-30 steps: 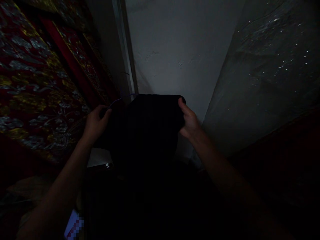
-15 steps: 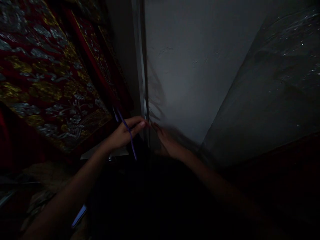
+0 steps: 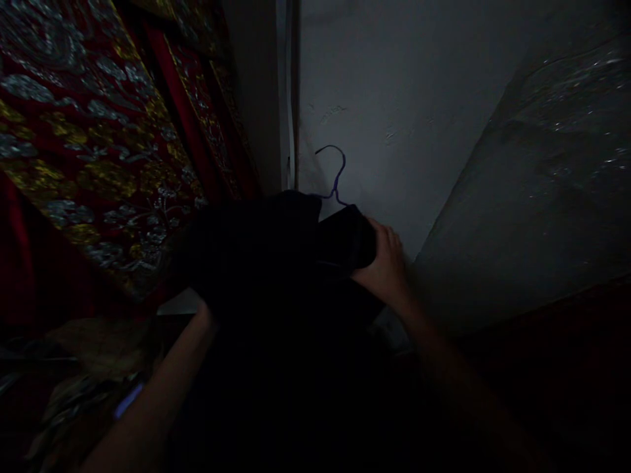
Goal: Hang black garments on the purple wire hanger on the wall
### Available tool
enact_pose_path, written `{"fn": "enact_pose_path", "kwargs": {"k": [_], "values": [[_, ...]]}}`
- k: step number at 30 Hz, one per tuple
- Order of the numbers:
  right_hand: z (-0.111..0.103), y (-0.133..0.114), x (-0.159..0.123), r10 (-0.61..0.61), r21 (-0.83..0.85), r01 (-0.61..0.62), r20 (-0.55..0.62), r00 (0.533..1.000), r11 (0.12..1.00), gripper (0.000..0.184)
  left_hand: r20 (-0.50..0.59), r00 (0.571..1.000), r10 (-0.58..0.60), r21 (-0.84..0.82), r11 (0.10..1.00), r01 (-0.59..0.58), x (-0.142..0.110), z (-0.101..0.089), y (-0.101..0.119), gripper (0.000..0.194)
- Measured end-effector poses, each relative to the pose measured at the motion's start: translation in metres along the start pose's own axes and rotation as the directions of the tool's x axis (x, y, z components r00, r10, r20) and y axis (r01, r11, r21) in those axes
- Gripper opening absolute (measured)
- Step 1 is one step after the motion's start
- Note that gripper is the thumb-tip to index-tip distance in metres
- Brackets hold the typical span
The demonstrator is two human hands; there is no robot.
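Note:
A black garment [image 3: 276, 249] fills the middle of the head view, so dark that its folds barely show. Above its neckline rises the hook of a purple clothes hanger [image 3: 338, 177], with the sloping arms partly inside the cloth. My right hand [image 3: 387, 269] is closed around the garment's right shoulder, thumb below and fingers on the far side. On the other side, my left forearm [image 3: 182, 355] reaches up to the garment. The cloth covers my left hand and its fingers.
Red fabric with gold and silver embroidery [image 3: 108, 138] hangs at the left. A pale panel [image 3: 394, 98] stands behind the hanger, with shiny clear plastic sheeting [image 3: 547, 171] at the right. A blue-violet object [image 3: 129, 401] lies low among dim clutter.
The black garment on its hanger now stands raised before the panel. My right hand has moved right onto its shoulder, and my left hand has gone behind the cloth.

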State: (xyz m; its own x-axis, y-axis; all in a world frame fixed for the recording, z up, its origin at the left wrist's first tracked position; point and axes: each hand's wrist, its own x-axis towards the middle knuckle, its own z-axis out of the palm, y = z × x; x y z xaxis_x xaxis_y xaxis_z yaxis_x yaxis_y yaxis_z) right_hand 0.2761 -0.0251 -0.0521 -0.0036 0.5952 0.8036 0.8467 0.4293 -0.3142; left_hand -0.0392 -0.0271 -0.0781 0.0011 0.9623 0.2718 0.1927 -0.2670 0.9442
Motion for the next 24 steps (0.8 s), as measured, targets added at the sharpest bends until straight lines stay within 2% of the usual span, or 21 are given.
{"fn": "enact_pose_path", "kwargs": {"k": [1,3,5,7,9,11,13,14,15,16,17,18,20,22,24], "values": [[-0.003,0.0,0.012,0.006,-0.037,-0.006,-0.002,1.0,0.999,0.1,-0.037,0.999,-0.031,-0.047,0.998,0.03,-0.009,-0.004,-0.014,0.072],[-0.004,-0.007,0.035,-0.012,-0.087,0.014,0.021,1.0,0.996,0.1,-0.098,0.979,-0.176,-0.236,0.96,0.149,-0.027,-0.003,-0.039,0.079],[-0.002,-0.018,0.05,-0.06,-0.097,0.068,0.082,0.995,0.993,0.103,-0.122,0.927,-0.354,-0.39,0.876,0.283,-0.043,0.008,-0.059,0.07],[-0.002,-0.028,0.053,-0.111,-0.066,0.122,0.157,0.981,0.99,0.107,-0.14,0.896,-0.422,-0.432,0.84,0.328,-0.055,0.023,-0.07,0.064],[-0.006,-0.034,0.041,-0.152,0.017,0.152,0.218,0.964,0.988,0.11,-0.204,0.876,-0.436,-0.466,0.831,0.305,-0.065,0.038,-0.075,0.06],[-0.007,-0.04,0.017,-0.163,0.151,0.133,0.206,0.965,0.98,0.103,-0.252,0.843,-0.475,-0.529,0.797,0.292,-0.073,0.05,-0.076,0.052],[0.0,-0.047,-0.015,-0.051,0.312,0.018,0.098,0.994,0.95,0.075,-0.245,0.809,-0.535,-0.584,0.747,0.318,-0.081,0.059,-0.076,0.046],[0.008,-0.052,-0.033,0.079,0.396,-0.089,0.042,0.996,0.914,0.054,-0.224,0.795,-0.563,-0.604,0.721,0.34,-0.084,0.062,-0.077,0.045],[0.02,-0.057,-0.052,0.26,0.484,-0.222,-0.012,0.965,0.846,0.032,-0.198,0.786,-0.586,-0.62,0.696,0.363,-0.088,0.065,-0.077,0.043],[0.033,-0.062,-0.069,0.425,0.539,-0.385,0.055,0.904,0.749,0.031,-0.17,0.782,-0.6,-0.633,0.675,0.38,-0.092,0.068,-0.078,0.041],[0.048,-0.068,-0.085,0.499,0.548,-0.528,0.219,0.839,0.648,0.041,-0.144,0.785,-0.602,-0.643,0.66,0.388,-0.096,0.07,-0.079,0.039],[0.062,-0.073,-0.099,0.505,0.527,-0.63,0.38,0.775,0.57,0.049,-0.12,0.796,-0.594,-0.649,0.653,0.39,-0.1,0.072,-0.08,0.037],[0.087,-0.082,-0.118,0.48,0.482,-0.714,0.53,0.699,0.508,0.056,-0.082,0.824,-0.56,-0.643,0.661,0.385,-0.107,0.074,-0.081,0.034],[0.1,-0.088,-0.126,0.432,0.485,-0.729,0.592,0.68,0.483,0.057,-0.067,0.837,-0.543,-0.63,0.674,0.387,-0.113,0.074,-0.081,0.032],[0.102,-0.09,-0.126,0.385,0.511,-0.727,0.623,0.681,0.459,0.057,-0.079,0.835,-0.545,-0.624,0.68,0.385,-0.114,0.071,-0.08,0.034]]}}
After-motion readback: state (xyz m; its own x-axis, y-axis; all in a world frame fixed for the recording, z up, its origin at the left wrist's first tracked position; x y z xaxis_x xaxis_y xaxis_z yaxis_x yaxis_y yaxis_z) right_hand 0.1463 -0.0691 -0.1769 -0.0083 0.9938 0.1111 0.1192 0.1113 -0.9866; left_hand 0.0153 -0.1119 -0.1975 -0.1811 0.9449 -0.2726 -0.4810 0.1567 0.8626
